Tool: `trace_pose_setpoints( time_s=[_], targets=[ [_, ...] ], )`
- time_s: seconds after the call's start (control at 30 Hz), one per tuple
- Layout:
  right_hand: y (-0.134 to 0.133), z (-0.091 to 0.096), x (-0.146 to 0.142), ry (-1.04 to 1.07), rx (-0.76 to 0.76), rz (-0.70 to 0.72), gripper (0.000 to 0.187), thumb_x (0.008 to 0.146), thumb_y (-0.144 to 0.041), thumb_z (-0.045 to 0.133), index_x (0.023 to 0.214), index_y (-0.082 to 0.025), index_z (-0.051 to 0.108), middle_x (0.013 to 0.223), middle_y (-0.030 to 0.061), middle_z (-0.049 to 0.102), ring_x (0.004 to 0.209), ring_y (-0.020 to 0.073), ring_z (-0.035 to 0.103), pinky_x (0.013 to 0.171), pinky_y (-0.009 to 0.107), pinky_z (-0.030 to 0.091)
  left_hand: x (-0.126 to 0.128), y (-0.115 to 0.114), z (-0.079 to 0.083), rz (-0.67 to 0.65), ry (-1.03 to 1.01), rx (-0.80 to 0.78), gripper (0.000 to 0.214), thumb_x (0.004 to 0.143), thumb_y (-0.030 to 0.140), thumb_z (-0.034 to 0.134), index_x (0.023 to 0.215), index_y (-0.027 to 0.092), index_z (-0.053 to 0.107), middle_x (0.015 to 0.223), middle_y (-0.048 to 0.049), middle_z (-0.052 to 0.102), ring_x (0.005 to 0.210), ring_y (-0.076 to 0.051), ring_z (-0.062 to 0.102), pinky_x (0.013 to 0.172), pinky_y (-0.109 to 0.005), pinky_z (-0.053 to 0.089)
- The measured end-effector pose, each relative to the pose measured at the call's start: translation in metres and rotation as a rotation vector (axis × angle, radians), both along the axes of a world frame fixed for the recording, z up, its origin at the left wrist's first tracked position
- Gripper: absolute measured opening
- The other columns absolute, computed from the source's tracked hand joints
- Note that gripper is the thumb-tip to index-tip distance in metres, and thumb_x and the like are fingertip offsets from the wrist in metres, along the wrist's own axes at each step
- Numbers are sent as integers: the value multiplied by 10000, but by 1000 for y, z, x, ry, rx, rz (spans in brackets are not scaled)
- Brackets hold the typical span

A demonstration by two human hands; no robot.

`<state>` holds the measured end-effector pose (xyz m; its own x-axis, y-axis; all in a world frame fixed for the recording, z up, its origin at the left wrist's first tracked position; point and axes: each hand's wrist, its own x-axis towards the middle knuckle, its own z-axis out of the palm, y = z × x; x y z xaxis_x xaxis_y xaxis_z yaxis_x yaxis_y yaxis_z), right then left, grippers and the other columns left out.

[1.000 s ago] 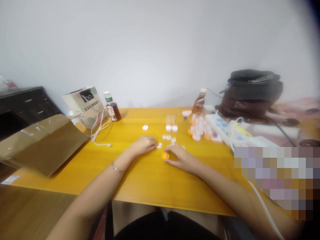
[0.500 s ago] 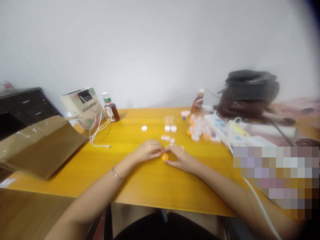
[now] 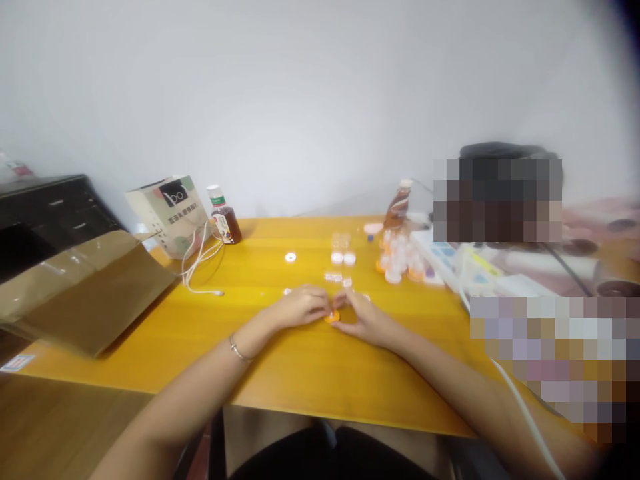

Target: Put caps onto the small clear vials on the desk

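A small round orange cap [image 3: 332,318] is between my two hands, low over the table's middle. My right hand [image 3: 367,316] curves around its right side, with the thumb below and the fingers above. My left hand [image 3: 305,307] has its fingers bent together, the tips at the cap's upper left edge. Just beyond the hands lie small printed label pieces [image 3: 333,277]. Two white round caps [image 3: 343,258] sit side by side farther back, and a white ring-like disc [image 3: 291,257] lies to their left. Blur hides the exact fingertip contact.
Several small clear bottles with orange and white caps [image 3: 399,260] cluster at the right, near a brown drink bottle [image 3: 399,205] and a power strip [image 3: 440,257]. At the left are a dark bottle [image 3: 226,223], white cable [image 3: 200,257], paper bag [image 3: 175,217] and open cardboard box [image 3: 130,287].
My left fingertips have moved slightly right and down over the orange cap, which now looks flatter and more covered. A small white piece now shows beyond my left hand. The view has shifted slightly.
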<state>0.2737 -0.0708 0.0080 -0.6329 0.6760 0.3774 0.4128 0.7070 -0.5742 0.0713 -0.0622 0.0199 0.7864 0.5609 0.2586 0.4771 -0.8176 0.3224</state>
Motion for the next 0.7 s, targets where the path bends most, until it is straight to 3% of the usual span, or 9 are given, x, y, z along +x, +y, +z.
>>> trace_pose_setpoints(
  time_s=[0.2, 0.53, 0.7],
  targets=[
    [0, -2, 0, 27, -40, 14, 292, 725, -266, 603, 955, -204, 436, 916, 58, 607, 864, 181, 593, 771, 348, 459, -3, -3, 4, -31, -45, -88, 145, 801, 209, 497, 859, 154, 618, 902, -64, 605, 842, -141, 567, 776, -238, 415],
    [-1, -1, 2, 37, -66, -3, 347, 707, -238, 615, 988, -210, 413, 916, 43, 613, 881, 176, 593, 791, 343, 454, 0, -14, 15, 20, 169, 54, 214, 731, 158, 508, 909, 190, 621, 929, -62, 580, 863, -186, 536, 800, -305, 386],
    [-1, 0, 0, 30, -69, 23, 285, 720, -248, 599, 958, -206, 448, 919, 51, 603, 872, 175, 591, 770, 333, 468, -4, -9, 16, -42, 44, -84, 223, 754, 157, 500, 939, 178, 622, 926, -61, 602, 857, -162, 554, 798, -271, 404]
  ],
)
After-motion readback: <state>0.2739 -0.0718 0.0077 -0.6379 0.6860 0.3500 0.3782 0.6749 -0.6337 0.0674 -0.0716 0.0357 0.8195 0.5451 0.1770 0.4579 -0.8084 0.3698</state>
